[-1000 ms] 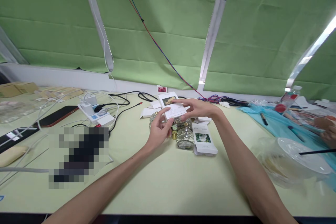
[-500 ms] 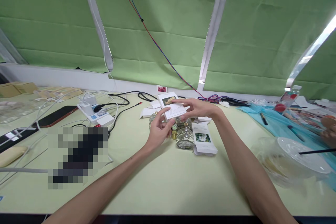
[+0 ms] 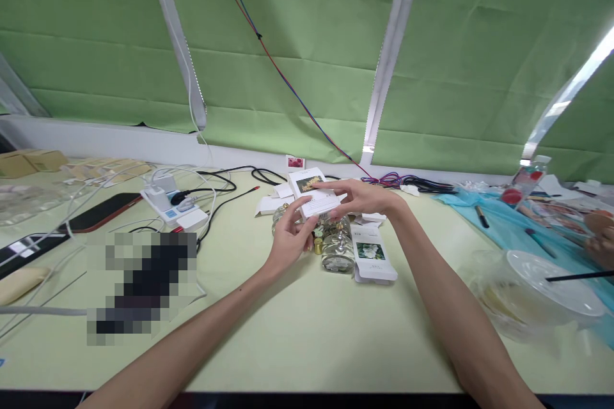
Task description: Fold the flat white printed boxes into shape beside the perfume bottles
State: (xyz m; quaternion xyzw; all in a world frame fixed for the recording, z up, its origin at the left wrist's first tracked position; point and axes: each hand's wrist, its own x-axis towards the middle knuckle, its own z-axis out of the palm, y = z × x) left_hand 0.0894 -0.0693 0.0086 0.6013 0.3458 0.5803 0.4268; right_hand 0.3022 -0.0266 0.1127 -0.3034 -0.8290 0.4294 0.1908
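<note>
Between my two hands is a small white box point(image 3: 320, 204) with a yellow-flower picture, tilted up above the table. My left hand point(image 3: 289, 241) grips its lower left side, thumb in front. Fingers of my right hand point(image 3: 361, 197) close on its right edge and top face. Right below lie several clear glass bottles point(image 3: 338, 257), partly hidden by the hands and box. A small gold cap point(image 3: 318, 246) shows beside my left fingertips. Another white box point(image 3: 372, 254), printed with white flowers, lies flat with its flap open to the right of the bottles.
A power strip point(image 3: 178, 208) with tangled cables and a dark phone point(image 3: 103, 211) are on the left. On the right are a lidded plastic container point(image 3: 551, 287), a blue plastic sheet point(image 3: 499, 220) and a bottle point(image 3: 526, 180). Another person's hand point(image 3: 602, 239) shows at the right edge.
</note>
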